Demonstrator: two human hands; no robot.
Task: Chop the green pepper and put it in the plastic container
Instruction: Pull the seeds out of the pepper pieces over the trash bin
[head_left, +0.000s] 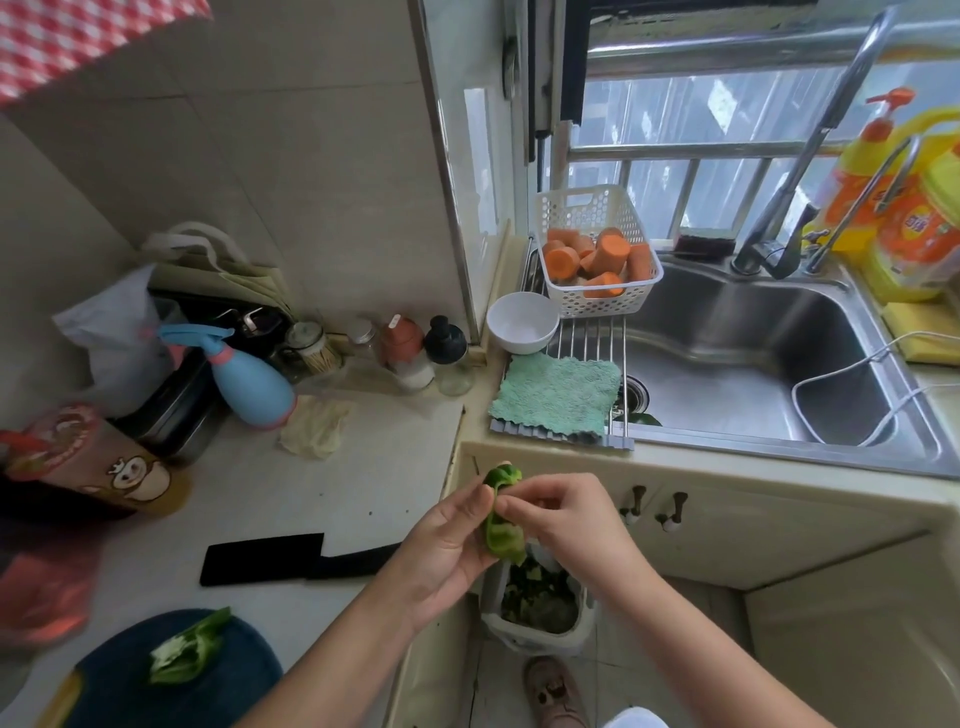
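A green pepper half (500, 519) is held upright between both hands, out past the counter edge and above a waste bin (535, 603) on the floor. My left hand (447, 545) cradles it from the left. My right hand (561, 514) pinches its inner side with the fingertips. The other green pepper half (187, 649) lies cut side up on a dark blue cutting board (171, 675) at the lower left. A black cleaver (291, 558) lies flat on the counter. A white perforated plastic container (597, 249) with carrot chunks stands on the rack by the sink.
A white bowl (522, 322) and a green cloth (558, 395) rest on the sink rack. The steel sink (779, 374) is at right, with detergent bottles (893, 208) behind. A blue spray bottle (249, 379), jars and bags crowd the back left of the counter.
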